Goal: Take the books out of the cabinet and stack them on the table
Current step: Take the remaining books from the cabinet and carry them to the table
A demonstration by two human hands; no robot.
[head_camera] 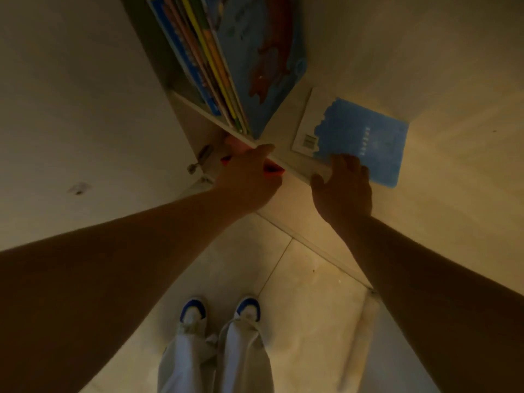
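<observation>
Several thin books (215,66) stand leaning on a white shelf (204,110) of the cabinet, the outermost with a blue cover (255,52). A light-blue book (363,140) lies flat on the pale surface to the right, barcode side up. My right hand (343,188) rests on its near edge with the fingers spread. My left hand (249,177) reaches in just under the shelf's front edge and grips a thin red book (272,171), whose red edges show on both sides of the hand. Most of that book is hidden.
The open cabinet door (71,109) stands at the left, with a metal hinge (202,158) near my left hand. Below are a tiled floor (297,279) and my feet in white and blue shoes (192,310). The light is dim.
</observation>
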